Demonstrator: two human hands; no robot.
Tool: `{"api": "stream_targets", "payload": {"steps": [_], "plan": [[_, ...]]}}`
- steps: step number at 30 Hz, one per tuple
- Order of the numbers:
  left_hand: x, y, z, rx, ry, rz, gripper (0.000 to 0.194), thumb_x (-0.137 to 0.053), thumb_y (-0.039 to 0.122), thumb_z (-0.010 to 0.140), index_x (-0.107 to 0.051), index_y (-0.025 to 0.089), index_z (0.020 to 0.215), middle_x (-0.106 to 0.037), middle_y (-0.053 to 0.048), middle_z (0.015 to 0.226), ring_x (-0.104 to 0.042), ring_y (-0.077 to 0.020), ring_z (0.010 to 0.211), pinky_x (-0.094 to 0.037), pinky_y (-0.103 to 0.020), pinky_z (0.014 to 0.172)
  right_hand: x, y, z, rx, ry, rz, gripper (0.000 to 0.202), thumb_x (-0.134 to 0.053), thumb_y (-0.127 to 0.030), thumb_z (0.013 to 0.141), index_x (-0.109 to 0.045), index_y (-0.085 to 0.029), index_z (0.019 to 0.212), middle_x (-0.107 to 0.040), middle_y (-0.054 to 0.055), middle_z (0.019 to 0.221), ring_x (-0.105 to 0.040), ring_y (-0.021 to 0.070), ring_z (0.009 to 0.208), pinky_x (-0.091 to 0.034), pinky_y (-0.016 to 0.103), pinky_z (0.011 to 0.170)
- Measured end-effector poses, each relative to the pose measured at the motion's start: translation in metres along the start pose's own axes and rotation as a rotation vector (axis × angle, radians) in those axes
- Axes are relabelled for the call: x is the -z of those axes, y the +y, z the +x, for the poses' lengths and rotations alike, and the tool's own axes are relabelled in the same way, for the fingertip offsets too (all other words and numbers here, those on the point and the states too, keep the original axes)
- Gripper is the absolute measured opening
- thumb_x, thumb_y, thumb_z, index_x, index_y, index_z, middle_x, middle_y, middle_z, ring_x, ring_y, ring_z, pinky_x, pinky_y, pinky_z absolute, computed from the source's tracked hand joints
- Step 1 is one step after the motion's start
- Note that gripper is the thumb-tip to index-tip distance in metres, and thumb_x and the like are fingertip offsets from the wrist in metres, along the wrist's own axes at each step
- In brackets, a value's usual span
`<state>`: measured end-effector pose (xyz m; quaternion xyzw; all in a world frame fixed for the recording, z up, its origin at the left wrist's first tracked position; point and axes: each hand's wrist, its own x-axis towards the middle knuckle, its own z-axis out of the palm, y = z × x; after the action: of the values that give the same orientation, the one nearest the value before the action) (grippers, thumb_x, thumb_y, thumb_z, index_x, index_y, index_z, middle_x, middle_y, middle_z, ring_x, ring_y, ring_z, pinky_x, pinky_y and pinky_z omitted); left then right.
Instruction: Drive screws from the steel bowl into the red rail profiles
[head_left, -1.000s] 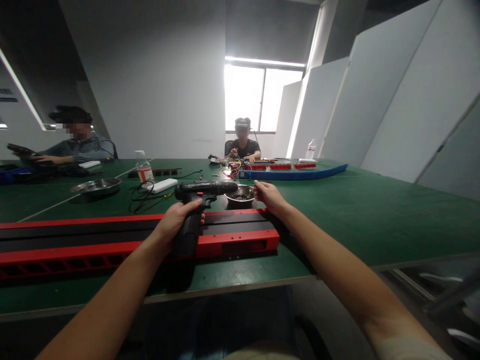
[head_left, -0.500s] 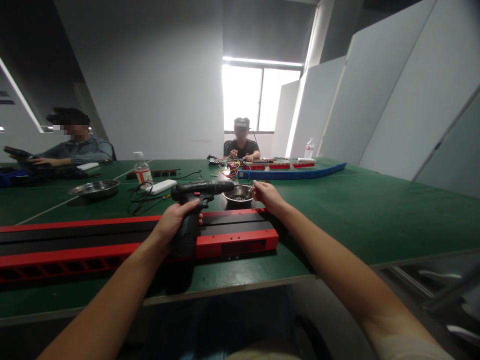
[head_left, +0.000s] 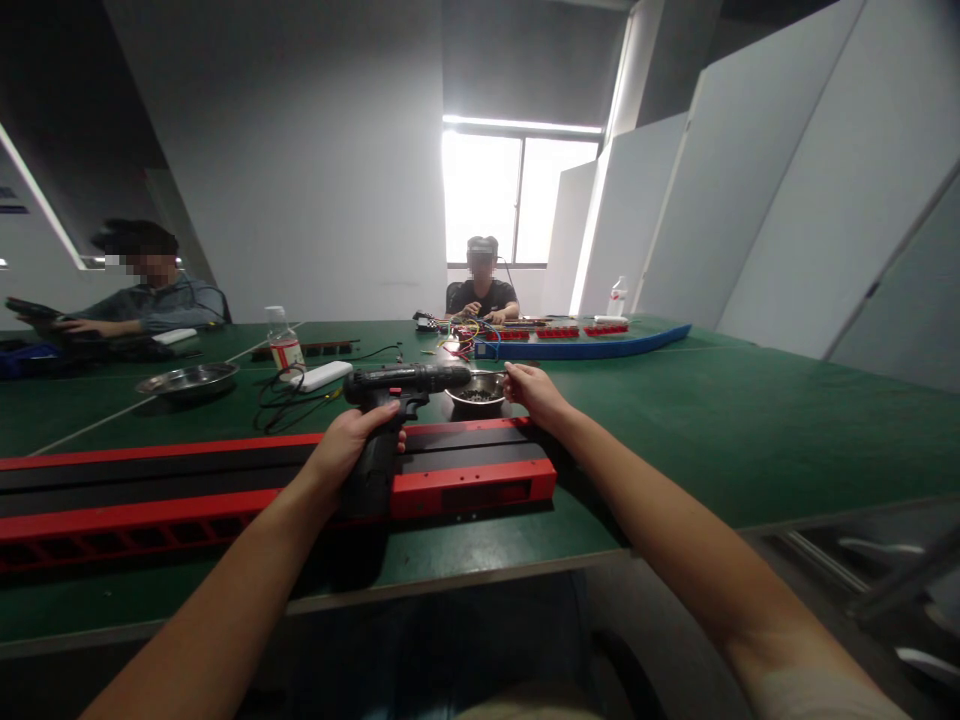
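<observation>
Both closed: left grip point(head_left: 360, 442) round drill point(head_left: 409, 378); right grip point(head_left: 526, 390), contents unclear, by bowl rim point(head_left: 475, 402)

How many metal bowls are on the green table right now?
2. The right-side bowl, with small dark parts in it, is beside the right hand; the left-side bowl is left of the nearer bottle.

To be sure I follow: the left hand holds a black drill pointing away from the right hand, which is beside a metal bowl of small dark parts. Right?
Not quite: in the head view, the black drill points toward the right hand, not away from it. The left hand does hold it, and the right hand is beside the metal bowl of small dark parts.
</observation>
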<state>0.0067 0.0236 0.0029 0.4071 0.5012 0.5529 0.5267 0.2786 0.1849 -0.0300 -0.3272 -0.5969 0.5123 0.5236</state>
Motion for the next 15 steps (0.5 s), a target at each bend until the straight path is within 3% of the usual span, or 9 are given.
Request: {"api": "stream_targets", "payload": {"steps": [11, 15], "plan": [[-0.001, 0.0, 0.0, -0.028, -0.005, 0.063, 0.026, -0.076, 0.035, 0.078, -0.069, 0.01, 0.079, -0.07, -0.009, 0.067, -0.064, -0.0162, 0.053, -0.049, -0.022, 0.045, -0.003, 0.0, -0.003, 0.123, -0.003, -0.162, 0.047, -0.066, -0.065, 0.078, -0.051, -0.022, 0.067, -0.05, -0.003, 0.06, -0.043, 0.0117, 0.056, -0.035, 0.026, 0.055], [0.009, 0.017, -0.002, -0.099, -0.021, 0.258, 0.032, -0.077, 0.042, 0.076, -0.069, 0.011, 0.077, -0.069, -0.01, 0.063, -0.061, -0.0183, 0.048, -0.048, -0.026, 0.044, -0.002, 0.0, -0.003, 0.108, -0.059, -0.213, 0.045, -0.064, -0.062, 0.081, -0.054, -0.021, 0.068, -0.053, -0.001, 0.064, -0.046, 0.0122, 0.058, -0.036, 0.026, 0.056]]}}
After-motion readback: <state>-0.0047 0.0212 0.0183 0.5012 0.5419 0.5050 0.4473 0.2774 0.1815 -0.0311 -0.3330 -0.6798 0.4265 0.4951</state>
